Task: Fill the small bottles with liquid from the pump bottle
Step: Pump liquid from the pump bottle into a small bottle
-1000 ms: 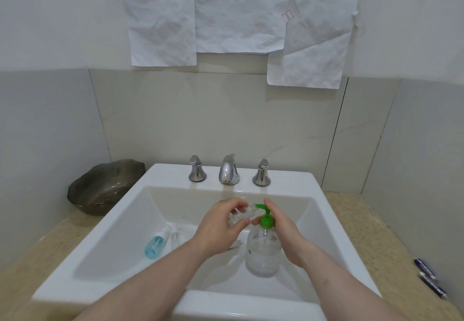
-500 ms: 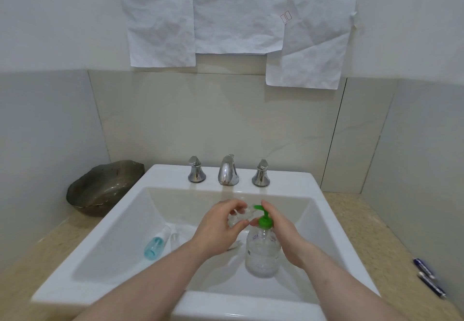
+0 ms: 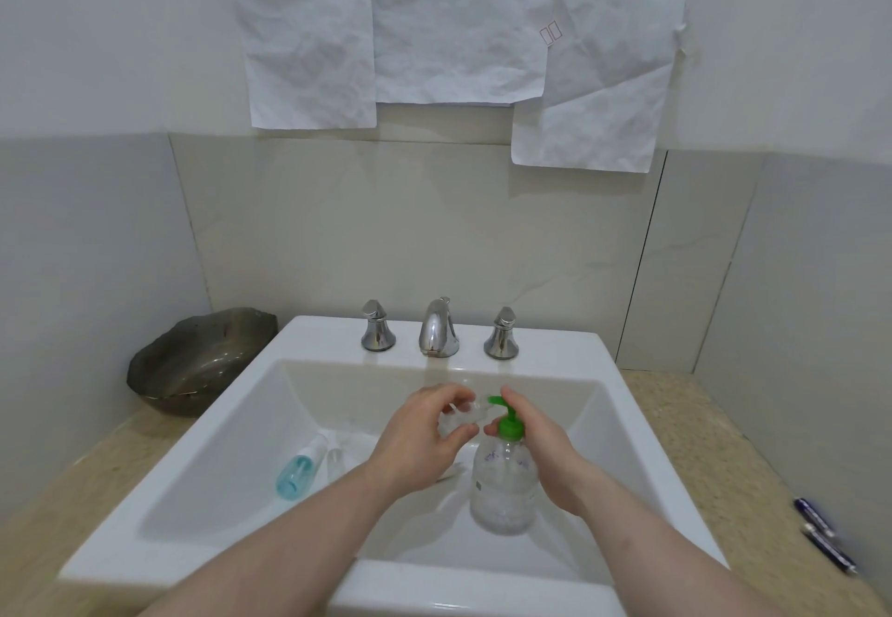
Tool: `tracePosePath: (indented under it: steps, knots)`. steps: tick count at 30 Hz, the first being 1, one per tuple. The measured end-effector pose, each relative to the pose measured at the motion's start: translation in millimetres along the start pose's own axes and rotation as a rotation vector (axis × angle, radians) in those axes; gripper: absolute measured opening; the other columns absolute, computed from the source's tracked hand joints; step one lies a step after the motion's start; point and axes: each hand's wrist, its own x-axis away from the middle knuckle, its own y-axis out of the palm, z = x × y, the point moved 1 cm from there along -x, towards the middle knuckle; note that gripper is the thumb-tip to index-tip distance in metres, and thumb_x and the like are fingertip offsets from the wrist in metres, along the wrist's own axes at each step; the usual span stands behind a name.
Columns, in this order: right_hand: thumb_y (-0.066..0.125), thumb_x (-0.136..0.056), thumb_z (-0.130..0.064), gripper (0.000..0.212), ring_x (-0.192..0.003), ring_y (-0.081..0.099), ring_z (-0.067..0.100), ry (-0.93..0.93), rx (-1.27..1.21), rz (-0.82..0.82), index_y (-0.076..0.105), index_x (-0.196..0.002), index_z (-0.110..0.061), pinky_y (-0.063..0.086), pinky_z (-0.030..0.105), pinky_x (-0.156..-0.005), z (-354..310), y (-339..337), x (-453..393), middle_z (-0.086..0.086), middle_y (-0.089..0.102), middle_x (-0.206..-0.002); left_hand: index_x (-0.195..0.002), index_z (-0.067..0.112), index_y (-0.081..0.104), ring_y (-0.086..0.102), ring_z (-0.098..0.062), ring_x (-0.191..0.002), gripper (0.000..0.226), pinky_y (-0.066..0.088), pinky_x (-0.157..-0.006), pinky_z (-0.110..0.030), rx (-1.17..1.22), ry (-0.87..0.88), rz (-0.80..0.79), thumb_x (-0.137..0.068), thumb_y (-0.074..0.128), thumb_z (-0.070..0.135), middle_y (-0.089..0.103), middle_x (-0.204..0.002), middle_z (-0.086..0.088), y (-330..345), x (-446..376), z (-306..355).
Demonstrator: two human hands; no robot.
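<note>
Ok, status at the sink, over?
Left hand holds small clear bottle at green nozzle. Right hand on pump bottle. Blue bottle lying in basin, clear of hands.

body: two bare forearms | hands (image 3: 420,442): no gloves | sleeves: none visible
</note>
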Motion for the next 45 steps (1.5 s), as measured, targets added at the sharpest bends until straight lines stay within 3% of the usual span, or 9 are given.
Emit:
tracePosePath:
  steps: [4, 11, 19, 23, 27, 30, 34, 39, 45]
  knots:
    - [0.053, -0.097, -0.063, 0.043, -0.107, 0.066, 0.016, -0.003, -0.020, 0.000, 0.077, -0.105, -0.028, 0.039, 0.037, -0.104, -2, 1, 3, 0.007, 0.079, -0.107, -0.120, 0.036, 0.062, 0.056, 0.000, -0.103, 0.031, 0.042, -0.085, -0.014, 0.006, 0.002, 0.011, -0.090, 0.071, 0.038, 0.063, -0.105, 0.025, 0, 0, 1]
    - [0.056, -0.100, -0.052, 0.039, -0.094, 0.065, 0.016, 0.048, -0.046, -0.017, 0.074, -0.093, -0.018, 0.044, 0.030, -0.083, -3, -3, -2, 0.004, 0.075, -0.100, -0.118, 0.036, 0.062, 0.055, 0.001, -0.104, 0.030, 0.040, -0.085, -0.012, -0.001, 0.014, -0.005, -0.090, 0.071, 0.038, 0.064, -0.105, 0.024, 0, 0, 1]
    - [0.052, -0.099, -0.060, 0.038, -0.102, 0.066, 0.014, -0.011, -0.035, -0.006, 0.077, -0.107, -0.032, 0.039, 0.034, -0.096, -4, 1, 4, 0.009, 0.077, -0.109, -0.121, 0.035, 0.062, 0.055, 0.001, -0.103, 0.032, 0.040, -0.084, -0.010, 0.003, 0.003, 0.011, -0.090, 0.071, 0.038, 0.063, -0.106, 0.025, -1, 0, 2]
    - [0.054, -0.099, -0.058, 0.041, -0.096, 0.064, 0.014, 0.020, -0.036, 0.000, 0.076, -0.105, -0.024, 0.041, 0.030, -0.084, -5, 0, 2, 0.005, 0.077, -0.100, -0.121, 0.035, 0.062, 0.055, 0.001, -0.103, 0.032, 0.041, -0.085, -0.012, 0.003, 0.003, 0.011, -0.090, 0.071, 0.038, 0.064, -0.106, 0.024, -1, 0, 2]
    - [0.055, -0.100, -0.051, 0.038, -0.094, 0.063, 0.017, 0.050, -0.048, -0.008, 0.074, -0.095, -0.018, 0.041, 0.033, -0.088, -1, -3, -5, 0.003, 0.076, -0.098, -0.119, 0.035, 0.062, 0.054, 0.001, -0.103, 0.031, 0.040, -0.085, -0.011, -0.008, 0.016, -0.005, -0.090, 0.071, 0.037, 0.063, -0.105, 0.024, 0, 0, 2]
    - [0.055, -0.100, -0.052, 0.037, -0.095, 0.064, 0.014, 0.024, -0.040, 0.005, 0.076, -0.100, -0.021, 0.042, 0.029, -0.083, -3, -1, -1, 0.003, 0.076, -0.098, -0.120, 0.036, 0.062, 0.054, 0.001, -0.103, 0.032, 0.039, -0.085, -0.010, -0.005, 0.010, -0.003, -0.090, 0.072, 0.037, 0.063, -0.105, 0.025, 0, 0, 2]
    - [0.053, -0.099, -0.059, 0.038, -0.097, 0.065, 0.012, -0.002, -0.034, 0.001, 0.077, -0.104, -0.031, 0.039, 0.033, -0.093, -5, 2, 5, 0.007, 0.077, -0.108, -0.120, 0.036, 0.062, 0.054, 0.000, -0.103, 0.032, 0.041, -0.085, -0.012, 0.011, -0.002, 0.013, -0.090, 0.072, 0.036, 0.064, -0.106, 0.024, 0, 0, 1]
    - [0.055, -0.099, -0.056, 0.040, -0.094, 0.063, 0.015, 0.034, -0.041, -0.004, 0.075, -0.100, -0.022, 0.042, 0.029, -0.083, -5, 0, 2, 0.002, 0.074, -0.096, -0.119, 0.037, 0.062, 0.054, 0.000, -0.104, 0.031, 0.040, -0.086, -0.011, 0.005, 0.004, 0.008, -0.090, 0.071, 0.038, 0.063, -0.106, 0.024, 0, 0, 0]
    - [0.056, -0.099, -0.055, 0.036, -0.099, 0.065, 0.016, 0.014, -0.040, 0.004, 0.077, -0.105, -0.026, 0.042, 0.031, -0.089, -2, 0, 0, 0.004, 0.076, -0.100, -0.120, 0.036, 0.062, 0.054, 0.001, -0.103, 0.031, 0.040, -0.086, -0.012, -0.009, 0.014, 0.005, -0.090, 0.071, 0.037, 0.063, -0.105, 0.024, 0, 0, 0]
